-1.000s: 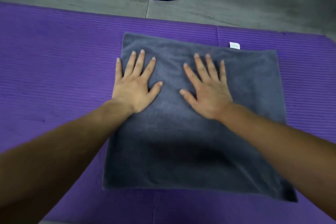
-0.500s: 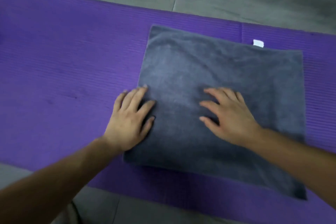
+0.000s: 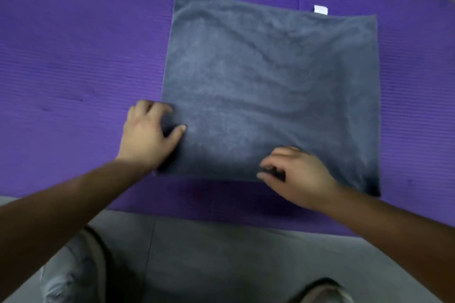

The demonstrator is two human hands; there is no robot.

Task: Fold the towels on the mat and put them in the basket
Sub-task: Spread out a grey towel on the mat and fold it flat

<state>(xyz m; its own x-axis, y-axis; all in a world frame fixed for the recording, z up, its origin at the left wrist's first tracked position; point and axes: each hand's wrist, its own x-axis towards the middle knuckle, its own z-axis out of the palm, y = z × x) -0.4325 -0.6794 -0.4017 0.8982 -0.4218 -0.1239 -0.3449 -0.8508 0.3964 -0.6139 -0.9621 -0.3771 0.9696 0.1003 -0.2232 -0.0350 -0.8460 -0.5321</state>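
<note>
- A grey square terry-cloth towel is laid flat on a purple ribbed foam mat, right of the mat's middle, with shallow creases running across its surface.
- A small white tag is seen sticking out from the towel's far edge, towards the right corner, and lies on the mat.
- The left hand is placed at the towel's left edge, close to the near-left corner. Its fingers are curled round that edge and its thumb is pressed on top of the cloth, so the edge is grasped. The corner itself is covered by the wrist.
- The right hand is set on the towel's near edge, about midway along it. Its fingers are bent down onto the cloth and its thumb is brought to the hem, so the edge is pinched. The hand is blurred, and how much cloth is gathered cannot be told.
- The two hands are kept well apart, with bare towel between them.
- A straight seam is visible in the mat beyond the towel's far edge.
- A grey floor is shown on the near side of the mat and beyond its far side.
- A knee in pale, worn denim is seen at the lower left, over the floor.
- A dark rounded shape is cut off at the lower edge; what it is cannot be told.
</note>
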